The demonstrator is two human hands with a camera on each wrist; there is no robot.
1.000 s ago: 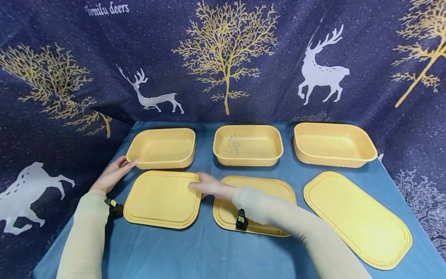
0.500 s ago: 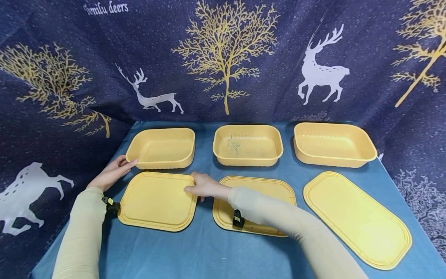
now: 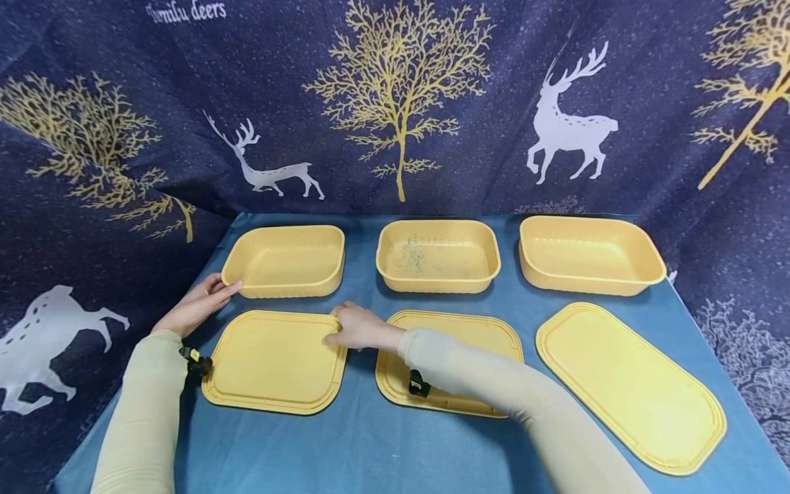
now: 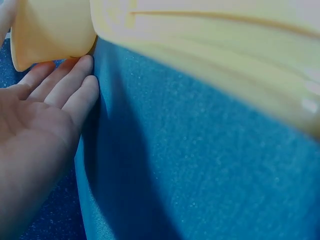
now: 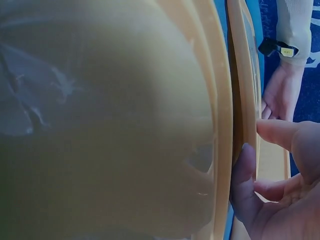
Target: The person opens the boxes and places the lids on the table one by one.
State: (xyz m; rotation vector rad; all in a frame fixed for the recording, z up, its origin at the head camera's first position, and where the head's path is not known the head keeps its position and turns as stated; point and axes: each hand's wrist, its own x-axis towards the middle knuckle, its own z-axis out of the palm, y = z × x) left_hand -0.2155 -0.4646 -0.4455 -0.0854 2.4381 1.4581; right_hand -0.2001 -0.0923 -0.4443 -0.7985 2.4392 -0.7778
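A yellow plastic box [image 3: 284, 261] stands at the back left. At its near left corner my left hand [image 3: 197, 305] grips it, the fingers [image 4: 70, 87] along the outer wall in the left wrist view. Just in front of the box, a flat yellow lid [image 3: 278, 360] with rounded corners is tilted slightly. My right hand [image 3: 361, 327] pinches the lid's right edge near its far corner. In the right wrist view the thumb and fingers [image 5: 280, 131] of that hand lie on either side of the thin lid edge.
Two more yellow boxes stand in the back row, a middle one [image 3: 438, 257] with dark specks inside and a right one [image 3: 589, 257]. A second lid [image 3: 494, 336] lies under my right forearm, a third lid [image 3: 629, 387] at the right. Blue cloth [image 3: 395, 453] covers the table.
The right hand and the left lid have shifted left and a little toward the front. My left hand has stayed at the box corner; the other boxes and lids have not moved.
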